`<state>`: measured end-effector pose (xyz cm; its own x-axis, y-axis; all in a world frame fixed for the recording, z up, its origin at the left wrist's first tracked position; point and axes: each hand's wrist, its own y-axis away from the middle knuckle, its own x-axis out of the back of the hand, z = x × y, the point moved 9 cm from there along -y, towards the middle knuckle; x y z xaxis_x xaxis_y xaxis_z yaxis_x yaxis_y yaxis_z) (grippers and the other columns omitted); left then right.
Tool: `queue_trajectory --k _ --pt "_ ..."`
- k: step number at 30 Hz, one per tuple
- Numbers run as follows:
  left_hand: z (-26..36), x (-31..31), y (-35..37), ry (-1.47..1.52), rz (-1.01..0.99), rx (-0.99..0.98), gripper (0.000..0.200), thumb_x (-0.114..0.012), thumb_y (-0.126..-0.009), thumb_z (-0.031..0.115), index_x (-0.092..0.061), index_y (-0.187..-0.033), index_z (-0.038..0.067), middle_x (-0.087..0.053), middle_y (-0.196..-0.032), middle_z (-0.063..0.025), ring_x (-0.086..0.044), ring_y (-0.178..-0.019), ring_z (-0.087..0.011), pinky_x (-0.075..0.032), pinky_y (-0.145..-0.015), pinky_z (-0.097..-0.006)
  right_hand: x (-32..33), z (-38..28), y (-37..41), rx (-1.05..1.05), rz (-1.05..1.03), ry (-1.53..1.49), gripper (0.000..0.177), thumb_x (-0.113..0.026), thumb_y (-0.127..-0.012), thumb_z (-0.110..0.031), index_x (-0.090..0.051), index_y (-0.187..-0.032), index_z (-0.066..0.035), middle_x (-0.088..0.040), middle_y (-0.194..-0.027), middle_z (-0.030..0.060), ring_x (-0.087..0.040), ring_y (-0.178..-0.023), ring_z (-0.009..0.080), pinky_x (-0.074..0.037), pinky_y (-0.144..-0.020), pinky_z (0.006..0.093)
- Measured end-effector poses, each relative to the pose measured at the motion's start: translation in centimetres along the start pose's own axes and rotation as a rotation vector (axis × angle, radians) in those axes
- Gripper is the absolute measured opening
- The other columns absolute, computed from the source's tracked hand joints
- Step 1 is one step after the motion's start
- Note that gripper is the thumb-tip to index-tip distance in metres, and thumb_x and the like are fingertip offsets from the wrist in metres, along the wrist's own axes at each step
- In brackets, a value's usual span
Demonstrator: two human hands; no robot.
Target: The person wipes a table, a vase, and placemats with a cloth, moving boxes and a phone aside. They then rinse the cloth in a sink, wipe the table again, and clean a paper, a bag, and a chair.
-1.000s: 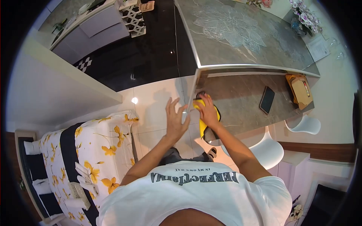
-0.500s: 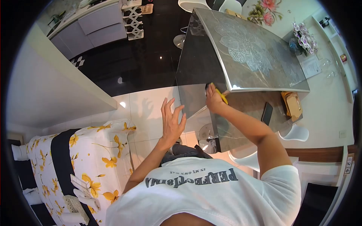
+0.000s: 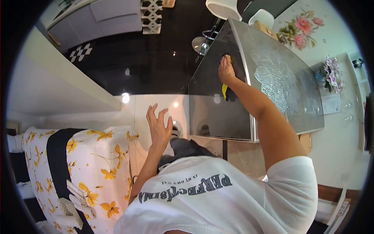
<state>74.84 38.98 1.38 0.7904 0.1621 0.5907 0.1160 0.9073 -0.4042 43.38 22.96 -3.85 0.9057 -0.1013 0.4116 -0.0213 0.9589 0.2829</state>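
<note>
Right hand (image 3: 226, 70) slid farther along glossy tabletop (image 3: 218, 117), flat on yellow cloth (image 3: 224, 89), left hand (image 3: 159, 125) spread

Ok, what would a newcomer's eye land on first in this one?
Most likely the right hand, stretched far out and pressing a yellow cloth onto the glossy table with its etched flower pattern, upper right. Next comes the left hand, raised in mid-frame with fingers spread and holding nothing. The yellow-flowered cover at lower left also stands out.
</note>
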Motion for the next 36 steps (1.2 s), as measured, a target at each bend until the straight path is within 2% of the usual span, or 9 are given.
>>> queue_trajectory --k 4,8,11,16,19,22,25,27,36 --pt "-1.1 -1.0 -3.3 -0.023 -0.011 0.029 0.031 -0.061 -0.077 0.004 -0.055 -0.107 0.003 -0.036 -0.126 -0.0226 -0.031 -0.122 -0.0438 -0.033 -0.097 -0.0505 -3.8 -7.3 -3.9 0.218 -0.105 -0.036 0.05 -0.033 -0.092 -0.026 -0.039 -0.132 0.003 -0.03 -0.14 0.0245 -0.023 -0.132 0.0429 -0.009 -0.108 0.0548" --pt "-4.9 -3.2 -5.1 -0.014 -0.065 0.125 0.031 -0.061 -0.076 0.004 -0.055 -0.107 0.002 -0.037 -0.125 -0.0226 -0.031 -0.122 -0.0439 -0.034 -0.096 -0.0508 -7.4 -14.8 -6.9 0.263 -0.121 -0.066 0.049 -0.035 -0.092 -0.028 -0.043 -0.129 0.003 -0.03 -0.14 0.0243 -0.023 -0.131 0.043 -0.009 -0.107 0.0567" --pt "-8.2 -4.9 -4.9 -0.064 -0.159 0.172 0.031 -0.061 -0.077 0.005 -0.055 -0.107 0.001 -0.037 -0.125 -0.0234 -0.032 -0.121 -0.0443 -0.033 -0.096 -0.0517 -9.5 -21.6 -7.0 0.314 -0.007 -0.015 0.048 -0.035 -0.091 -0.027 -0.047 -0.127 0.001 -0.035 -0.138 0.0234 -0.028 -0.13 0.0418 -0.01 -0.107 0.0569" --pt "-14.4 -7.8 -6.5 0.04 -0.264 0.26 0.031 -0.062 -0.075 0.005 -0.055 -0.106 0.001 -0.037 -0.124 -0.0228 -0.034 -0.119 -0.0449 -0.031 -0.098 -0.0518 -12.2 -30.7 -1.3 0.642 -0.174 -0.208 0.049 -0.037 -0.089 -0.027 -0.047 -0.127 0.001 -0.037 -0.137 0.0226 -0.027 -0.13 0.0401 -0.008 -0.108 0.0558" --pt "-16.5 -9.7 -8.5 0.076 -0.358 0.219 0.03 -0.061 -0.076 0.008 -0.057 -0.105 0.002 -0.038 -0.125 -0.0213 -0.034 -0.12 -0.0423 -0.033 -0.097 -0.0469 -13.8 -25.9 -3.8 0.248 -0.131 -0.331 0.047 -0.039 -0.089 -0.023 -0.044 -0.128 0.002 -0.035 -0.138 0.0217 -0.024 -0.132 0.0397 -0.011 -0.11 0.0517" --pt "-18.3 -12.5 -9.8 0.114 -0.411 0.178 0.03 -0.061 -0.076 0.008 -0.056 -0.105 0.002 -0.039 -0.124 -0.0214 -0.036 -0.118 -0.0426 -0.034 -0.097 -0.0475 -6.6 -9.8 -10.6 -0.23 0.223 -0.592 0.043 -0.041 -0.089 -0.017 -0.044 -0.126 0.004 -0.033 -0.138 0.0212 -0.022 -0.132 0.0403 -0.018 -0.11 0.0463" --pt "-20.1 -16.0 -10.0 0.169 -0.461 0.165 0.029 -0.061 -0.076 0.008 -0.056 -0.104 0.002 -0.039 -0.123 -0.0227 -0.038 -0.116 -0.0437 -0.034 -0.096 -0.0479 -5.5 -5.5 -17.3 -0.337 0.23 -0.519 0.045 -0.039 -0.089 -0.017 -0.042 -0.128 0.005 -0.03 -0.141 0.0214 -0.02 -0.133 0.041 -0.013 -0.111 0.05" --pt "-21.4 -18.8 -9.4 0.224 -0.493 0.165 0.028 -0.061 -0.077 0.009 -0.056 -0.104 0.002 -0.04 -0.123 -0.0233 -0.039 -0.115 -0.0433 -0.035 -0.096 -0.0469 -7.7 -8.4 -22.2 -0.226 0.04 -0.271 0.047 -0.038 -0.089 -0.019 -0.04 -0.13 0.005 -0.026 -0.142 0.0227 -0.02 -0.133 0.0417 -0.008 -0.111 0.0524" --pt "-33.8 -31.5 -2.7 0.241 -0.631 0.52 0.026 -0.059 -0.082 0.013 -0.057 -0.107 0.004 -0.04 -0.124 -0.0195 -0.042 -0.114 -0.0378 -0.038 -0.093 -0.0418 -23.6 -36.2 -37.7 0.19 -0.062 -0.165 0.05 -0.033 -0.092 -0.022 -0.036 -0.131 0.008 -0.028 -0.142 0.0233 -0.019 -0.134 0.0406 -0.004 -0.11 0.0527"
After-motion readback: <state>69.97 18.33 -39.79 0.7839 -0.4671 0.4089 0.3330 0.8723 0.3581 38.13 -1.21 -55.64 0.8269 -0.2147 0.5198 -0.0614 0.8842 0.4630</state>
